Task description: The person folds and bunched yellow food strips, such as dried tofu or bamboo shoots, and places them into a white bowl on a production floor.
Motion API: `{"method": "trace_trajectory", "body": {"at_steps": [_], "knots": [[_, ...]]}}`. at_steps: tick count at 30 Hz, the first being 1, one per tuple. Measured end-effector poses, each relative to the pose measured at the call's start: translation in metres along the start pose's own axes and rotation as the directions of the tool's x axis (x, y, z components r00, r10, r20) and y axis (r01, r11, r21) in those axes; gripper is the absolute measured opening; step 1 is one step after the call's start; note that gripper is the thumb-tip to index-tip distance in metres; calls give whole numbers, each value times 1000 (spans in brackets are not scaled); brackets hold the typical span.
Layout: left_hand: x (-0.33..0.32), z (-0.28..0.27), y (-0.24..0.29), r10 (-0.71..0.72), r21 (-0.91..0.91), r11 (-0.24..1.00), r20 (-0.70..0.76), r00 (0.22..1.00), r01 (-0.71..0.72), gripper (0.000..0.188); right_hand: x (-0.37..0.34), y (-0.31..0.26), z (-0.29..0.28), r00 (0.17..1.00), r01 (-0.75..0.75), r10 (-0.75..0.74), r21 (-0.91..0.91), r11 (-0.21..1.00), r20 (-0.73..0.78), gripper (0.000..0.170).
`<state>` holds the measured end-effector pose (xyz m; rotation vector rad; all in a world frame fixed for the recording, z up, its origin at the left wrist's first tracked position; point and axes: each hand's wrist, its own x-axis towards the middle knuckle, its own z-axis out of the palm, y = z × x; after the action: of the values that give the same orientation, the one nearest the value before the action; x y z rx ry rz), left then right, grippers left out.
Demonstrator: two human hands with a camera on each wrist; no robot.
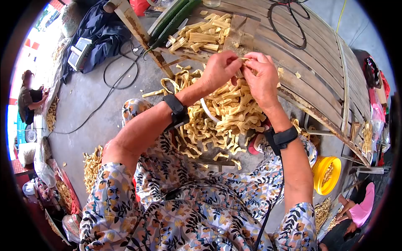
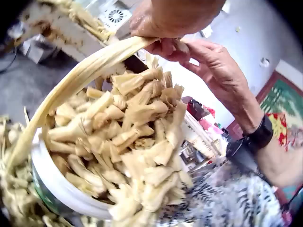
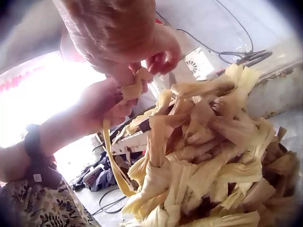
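Both hands meet close together over a heaped white-rimmed bucket [image 2: 71, 189]. A long, flat, pale yellow strip [image 2: 80, 78] runs up to the fingers of my left hand [image 1: 220, 69], which pinches it. My right hand [image 1: 263, 77] pinches the same strip from the other side, with thumb and fingertips bent in. A short folded part of the strip [image 3: 135, 87] shows between the fingers in the right wrist view. Its lower length hangs beside the bucket. Many knotted yellow pieces [image 1: 236, 106] are piled above the bucket's rim.
A slatted wooden table [image 1: 305, 71] stands ahead, bearing more yellow pieces [image 1: 205, 33] and a black cable [image 1: 299, 35]. Two long green gourds [image 1: 173, 25] lie at its left corner. Loose strips [image 1: 171, 81] spread beside the bucket. A yellow bucket [image 1: 324, 186] stands at right; other people sit farther off.
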<state>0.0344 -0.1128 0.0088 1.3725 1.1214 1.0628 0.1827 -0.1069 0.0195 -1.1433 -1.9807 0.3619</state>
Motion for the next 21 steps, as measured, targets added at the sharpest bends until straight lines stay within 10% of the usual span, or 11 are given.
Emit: {"method": "trace_trajectory", "body": {"at_steps": [3,5,11,21], "knots": [[2,4,-5,-208,-379,901,48,977,210,25,7,0,-7,999,29,-17,315,949,-41,9],[-1,6,1,-205,-540,801,163,965,261,25,11,10,-12,957,-215,288,614,759,-21,8],[-12,2,13,-177,-391,879,261,949,272,22,17,33,-24,788,-381,604,863,330,117,9],[-18,-26,-1,-199,-432,809,437,877,398,22,9,19,-30,825,-491,498,774,400,267,18]]}}
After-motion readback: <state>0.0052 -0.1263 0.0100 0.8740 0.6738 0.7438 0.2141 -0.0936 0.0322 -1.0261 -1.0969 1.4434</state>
